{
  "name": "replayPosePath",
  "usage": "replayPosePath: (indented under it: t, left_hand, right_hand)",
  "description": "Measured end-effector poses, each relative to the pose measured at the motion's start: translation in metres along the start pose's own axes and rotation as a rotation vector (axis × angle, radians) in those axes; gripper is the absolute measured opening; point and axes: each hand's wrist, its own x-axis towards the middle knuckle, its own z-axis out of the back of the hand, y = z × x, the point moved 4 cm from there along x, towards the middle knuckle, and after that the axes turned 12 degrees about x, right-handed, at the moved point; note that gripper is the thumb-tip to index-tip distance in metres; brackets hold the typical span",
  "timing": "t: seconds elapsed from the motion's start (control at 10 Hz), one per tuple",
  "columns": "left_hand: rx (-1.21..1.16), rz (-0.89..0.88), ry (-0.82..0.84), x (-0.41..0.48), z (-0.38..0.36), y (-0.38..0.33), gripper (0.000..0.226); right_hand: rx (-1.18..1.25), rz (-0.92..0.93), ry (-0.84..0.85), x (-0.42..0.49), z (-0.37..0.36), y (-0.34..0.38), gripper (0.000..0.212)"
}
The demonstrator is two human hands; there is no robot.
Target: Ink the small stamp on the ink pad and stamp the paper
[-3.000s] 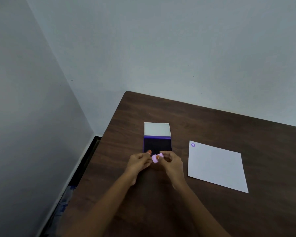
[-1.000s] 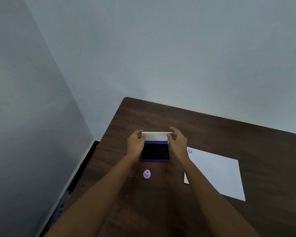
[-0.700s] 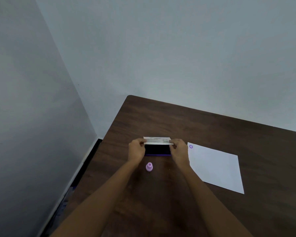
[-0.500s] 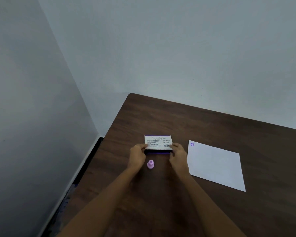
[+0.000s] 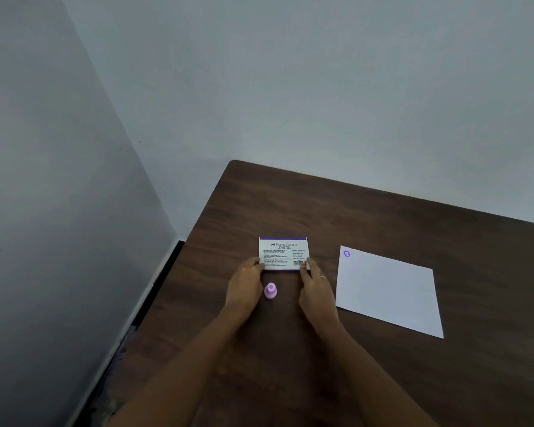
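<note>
The ink pad (image 5: 282, 252) lies closed on the dark wooden table (image 5: 383, 217), its white printed lid facing up. My left hand (image 5: 244, 286) holds the lid's near left corner and my right hand (image 5: 316, 286) holds its near right corner, fingertips pressed on the lid. The small lilac stamp (image 5: 270, 291) stands upright on the table between my two hands, untouched. The white paper (image 5: 389, 291) lies to the right of my right hand, with one purple stamped mark (image 5: 346, 253) in its far left corner.
The table stands in a corner of grey walls. Its left edge (image 5: 179, 272) drops to a dark floor strip close to my left forearm. Bare wood stretches behind the ink pad and right of the paper.
Three seconds ago both hands held the stamp over the open pad. The stamp was set down on the table. Both hands then swung the raised lid down onto the pad, which is now closed.
</note>
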Motion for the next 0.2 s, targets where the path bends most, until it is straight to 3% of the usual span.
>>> replayPosePath:
  t: [0.1,0.2]
  left_hand:
    - [0.085,-0.026,-0.103,0.007,0.005,-0.002,0.032]
    - [0.088,-0.033,-0.123,0.011,0.014,-0.009,0.042]
  right_hand:
    - [0.011,0.037,-0.043,0.005,0.004,0.0,0.047]
    - [0.13,-0.018,-0.135,0.009,0.017,0.002,0.041]
